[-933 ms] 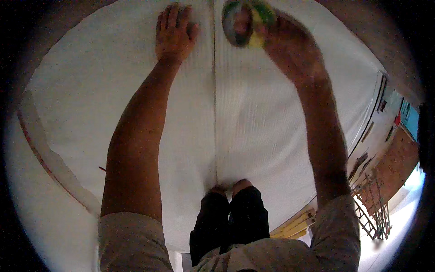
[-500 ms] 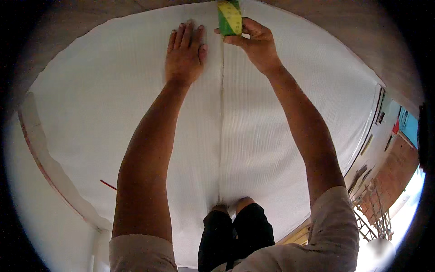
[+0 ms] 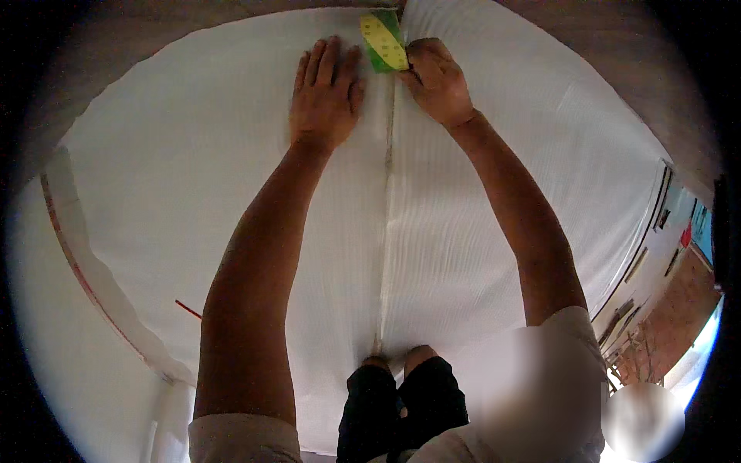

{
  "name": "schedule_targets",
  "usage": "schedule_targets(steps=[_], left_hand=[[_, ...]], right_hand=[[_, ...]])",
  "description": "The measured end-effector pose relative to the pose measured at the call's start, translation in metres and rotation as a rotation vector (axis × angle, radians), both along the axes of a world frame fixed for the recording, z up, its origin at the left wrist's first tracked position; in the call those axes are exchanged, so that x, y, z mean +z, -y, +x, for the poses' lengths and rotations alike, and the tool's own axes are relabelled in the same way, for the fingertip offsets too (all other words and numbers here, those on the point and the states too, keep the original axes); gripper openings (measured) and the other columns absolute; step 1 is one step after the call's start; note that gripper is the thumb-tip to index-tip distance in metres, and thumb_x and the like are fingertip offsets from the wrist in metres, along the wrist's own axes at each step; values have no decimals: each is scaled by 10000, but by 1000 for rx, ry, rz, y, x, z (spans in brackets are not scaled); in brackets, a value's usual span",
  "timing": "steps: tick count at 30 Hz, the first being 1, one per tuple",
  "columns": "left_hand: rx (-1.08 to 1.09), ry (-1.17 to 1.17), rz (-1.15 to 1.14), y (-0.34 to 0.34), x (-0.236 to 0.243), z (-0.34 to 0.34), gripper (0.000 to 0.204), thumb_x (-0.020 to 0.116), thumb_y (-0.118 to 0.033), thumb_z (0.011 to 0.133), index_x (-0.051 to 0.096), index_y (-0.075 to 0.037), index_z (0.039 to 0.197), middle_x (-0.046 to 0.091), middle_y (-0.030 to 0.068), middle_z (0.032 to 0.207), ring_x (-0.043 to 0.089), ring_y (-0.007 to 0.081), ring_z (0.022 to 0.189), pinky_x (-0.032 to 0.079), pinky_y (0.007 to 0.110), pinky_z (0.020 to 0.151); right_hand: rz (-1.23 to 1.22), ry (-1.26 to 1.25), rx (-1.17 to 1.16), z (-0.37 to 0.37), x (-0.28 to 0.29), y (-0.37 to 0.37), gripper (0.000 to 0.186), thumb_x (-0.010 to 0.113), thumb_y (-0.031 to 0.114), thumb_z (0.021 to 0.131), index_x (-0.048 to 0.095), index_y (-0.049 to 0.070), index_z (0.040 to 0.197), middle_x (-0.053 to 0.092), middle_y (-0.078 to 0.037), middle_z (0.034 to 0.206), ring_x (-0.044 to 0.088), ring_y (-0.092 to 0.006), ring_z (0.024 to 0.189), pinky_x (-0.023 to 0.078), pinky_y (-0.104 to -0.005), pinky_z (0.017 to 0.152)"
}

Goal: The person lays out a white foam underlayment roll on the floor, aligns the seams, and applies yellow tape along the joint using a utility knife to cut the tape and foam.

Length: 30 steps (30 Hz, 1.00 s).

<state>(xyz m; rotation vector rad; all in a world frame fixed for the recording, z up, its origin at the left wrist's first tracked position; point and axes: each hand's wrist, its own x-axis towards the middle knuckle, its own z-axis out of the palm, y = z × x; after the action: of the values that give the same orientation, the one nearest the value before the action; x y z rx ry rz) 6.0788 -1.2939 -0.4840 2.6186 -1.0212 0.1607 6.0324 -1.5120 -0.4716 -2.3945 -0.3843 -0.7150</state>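
Note:
White ribbed sheeting (image 3: 231,193) stretches before me, with a thin lengthwise seam (image 3: 388,177) running down its middle. Left of the seam, my left hand (image 3: 324,96) lies flat on the sheeting, fingers stretched out and holding nothing. Right of the seam, my right hand (image 3: 440,81) is closed on the lower right edge of a small rectangular green-and-yellow piece (image 3: 384,42). That piece sits against the far end of the seam, tilted a little; its exact kind cannot be made out. Its corner at the right is covered by my fingers.
A brown surface (image 3: 617,54) borders the sheeting along the far side. At the left runs a pale wall edge with a reddish strip (image 3: 85,285). A thin red stick (image 3: 187,309) shows beside my left forearm. Boards and a brown panel (image 3: 675,309) stand at the right.
My right hand has turned, its fingers now folded at the piece's right edge, and the piece has tilted. My left hand stays flat, shifted slightly rightward in the view.

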Motion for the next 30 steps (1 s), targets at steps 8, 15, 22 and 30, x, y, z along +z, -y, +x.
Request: schedule_targets(steps=[8,15,22,30], left_hand=[[-36,7,71,6,2,1,553,493,-369,1040,483,-73,1507,364,192,1623,344,394,1494,234,538,1251],[-33,-73,8,12,15,7,822,670,-557,898,459,-69,1525,351,230,1621,342,430,1485,240,546,1244],[-8,-110,69,1,24,8,884,690,-600,870,418,-122,1562,316,196,1647,305,410,1509,232,541,1248],[-7,-142,25,4,24,7,874,681,-590,881,394,-144,1575,289,162,1666,290,367,1525,208,530,1260]], right_hand=[[-121,-79,-69,-4,-16,9,315,758,115,811,604,6,1062,665,-162,1047,630,-377,1060,585,-451,845],[-199,-205,-97,3,-15,16,400,750,140,827,577,-40,1141,659,-195,1148,586,-413,1167,513,-505,1004],[88,-466,-358,-40,33,-17,492,739,140,862,554,-23,1288,580,-238,1323,533,-438,1252,442,-512,1098],[-216,-546,-58,-138,26,-51,482,653,238,943,559,97,1394,515,-112,1510,464,-322,1404,367,-485,1192]])
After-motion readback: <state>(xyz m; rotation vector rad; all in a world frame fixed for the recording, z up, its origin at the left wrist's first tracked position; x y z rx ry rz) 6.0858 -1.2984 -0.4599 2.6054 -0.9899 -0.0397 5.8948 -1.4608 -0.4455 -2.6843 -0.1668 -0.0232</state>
